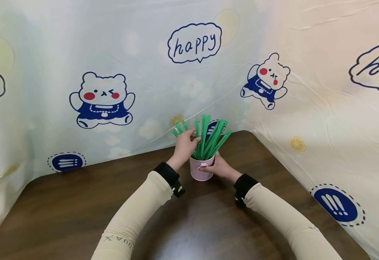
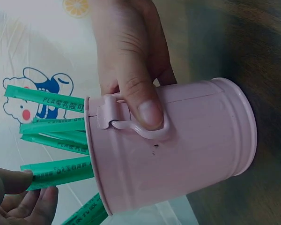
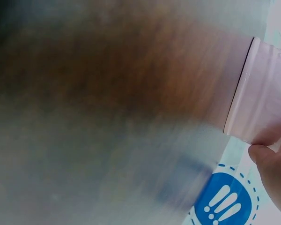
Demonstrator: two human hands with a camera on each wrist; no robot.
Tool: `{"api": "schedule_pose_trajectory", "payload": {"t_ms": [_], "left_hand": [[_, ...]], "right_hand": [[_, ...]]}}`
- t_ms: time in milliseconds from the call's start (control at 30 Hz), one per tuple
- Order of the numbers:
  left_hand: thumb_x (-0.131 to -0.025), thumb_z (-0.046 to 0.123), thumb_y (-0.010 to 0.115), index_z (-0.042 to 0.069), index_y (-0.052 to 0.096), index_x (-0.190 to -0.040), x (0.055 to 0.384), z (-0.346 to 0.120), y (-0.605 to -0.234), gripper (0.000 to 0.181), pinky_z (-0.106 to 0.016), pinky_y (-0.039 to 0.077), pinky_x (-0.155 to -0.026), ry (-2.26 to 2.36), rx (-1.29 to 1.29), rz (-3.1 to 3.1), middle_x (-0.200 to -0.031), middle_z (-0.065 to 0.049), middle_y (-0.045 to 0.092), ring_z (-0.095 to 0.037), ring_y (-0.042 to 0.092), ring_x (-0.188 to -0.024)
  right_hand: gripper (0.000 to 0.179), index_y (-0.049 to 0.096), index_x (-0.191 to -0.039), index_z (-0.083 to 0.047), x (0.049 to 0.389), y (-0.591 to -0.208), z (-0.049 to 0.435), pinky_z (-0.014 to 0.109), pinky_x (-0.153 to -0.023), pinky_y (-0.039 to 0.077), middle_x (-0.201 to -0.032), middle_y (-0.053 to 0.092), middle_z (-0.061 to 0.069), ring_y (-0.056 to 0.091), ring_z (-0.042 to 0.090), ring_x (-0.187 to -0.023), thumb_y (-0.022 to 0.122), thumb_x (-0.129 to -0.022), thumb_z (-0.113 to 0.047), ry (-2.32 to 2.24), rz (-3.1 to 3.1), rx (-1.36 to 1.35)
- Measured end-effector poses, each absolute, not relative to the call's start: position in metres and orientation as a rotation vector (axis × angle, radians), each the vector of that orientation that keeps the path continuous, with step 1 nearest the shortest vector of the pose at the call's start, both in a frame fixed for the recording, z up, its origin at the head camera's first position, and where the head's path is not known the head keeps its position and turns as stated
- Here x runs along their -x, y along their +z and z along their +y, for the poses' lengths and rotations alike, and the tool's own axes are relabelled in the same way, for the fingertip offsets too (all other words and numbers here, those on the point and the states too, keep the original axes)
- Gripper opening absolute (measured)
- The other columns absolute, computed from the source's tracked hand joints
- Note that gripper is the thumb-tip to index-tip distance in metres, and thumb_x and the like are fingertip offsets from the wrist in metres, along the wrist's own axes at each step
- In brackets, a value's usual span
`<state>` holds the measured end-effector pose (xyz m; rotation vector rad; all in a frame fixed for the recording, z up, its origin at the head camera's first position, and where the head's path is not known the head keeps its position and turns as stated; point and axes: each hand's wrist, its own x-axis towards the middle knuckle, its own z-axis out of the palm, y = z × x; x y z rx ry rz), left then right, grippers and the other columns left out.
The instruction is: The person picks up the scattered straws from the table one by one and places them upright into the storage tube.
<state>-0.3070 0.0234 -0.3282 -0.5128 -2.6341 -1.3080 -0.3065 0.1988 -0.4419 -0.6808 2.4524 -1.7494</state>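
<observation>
A small pink metal bucket (image 1: pixel 198 174) stands on the table, holding several long green packets (image 1: pixel 213 141) that look like wrapped straws and fan out above its rim. My right hand (image 1: pixel 221 167) grips the bucket's side, its thumb over the small side handle (image 2: pixel 155 135). My left hand (image 1: pixel 183 146) is at the left of the bunch. In the left wrist view, its thumb and fingers pinch one printed green packet (image 2: pixel 61 171) that leans out over the rim. The right wrist view shows only part of the bucket (image 3: pixel 260 98) and the right thumb (image 3: pixel 269 164).
The dark brown wooden table (image 1: pixel 88 202) extends around the bucket. Behind it and along the right side hangs a pale cloth (image 1: pixel 150 90) printed with bears and the word happy. Its lower edge meets the table just behind the bucket.
</observation>
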Motion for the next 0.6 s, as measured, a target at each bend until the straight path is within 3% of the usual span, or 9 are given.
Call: {"api": "schedule_pose_trajectory", "payload": {"t_ms": [167,400,500,600], "left_hand": [[-0.101,0.007,0.063,-0.004,0.051,-0.147,0.3122,0.0286,-0.3312,0.049,-0.045,0.06,-0.091,-1.32,0.5,-2.656,-0.121,-0.024,0.071,-0.036,0.069,-0.11],[-0.103,0.006,0.058,-0.002,0.031,-0.159,0.3121,0.0284,-0.3347,0.063,-0.047,0.059,-0.097,-1.281,0.517,-2.678,-0.14,-0.025,0.062,-0.036,0.064,-0.127],[-0.103,0.007,0.059,0.0,0.025,-0.161,0.3093,0.0253,-0.3313,0.068,-0.047,0.059,-0.095,-1.238,0.537,-2.668,-0.143,-0.025,0.06,-0.037,0.064,-0.126],[-0.103,0.01,0.06,0.001,0.02,-0.162,0.3054,0.022,-0.3286,0.072,-0.043,0.058,-0.083,-1.199,0.563,-2.679,-0.135,-0.027,0.063,-0.038,0.067,-0.119]], "right_hand": [[0.097,0.013,-0.158,-0.01,0.3032,-0.4424,0.1982,0.06,-0.117,0.043,-0.154,0.041,0.023,0.048,0.04,-0.138,0.08,-0.088,-0.013,-1.736,2.45,0.636],[0.099,0.009,-0.16,-0.011,0.3026,-0.4407,0.1965,0.057,-0.116,0.044,-0.154,0.041,0.022,0.049,0.038,-0.137,0.078,-0.088,-0.007,-1.744,2.448,0.69],[0.098,0.011,-0.16,-0.011,0.3035,-0.4397,0.1965,0.057,-0.117,0.043,-0.155,0.041,0.022,0.049,0.038,-0.137,0.077,-0.089,-0.007,-1.745,2.457,0.696],[0.098,0.01,-0.16,-0.01,0.3017,-0.4402,0.1984,0.059,-0.119,0.041,-0.156,0.039,0.023,0.047,0.04,-0.139,0.078,-0.089,-0.007,-1.742,2.461,0.659]]}}
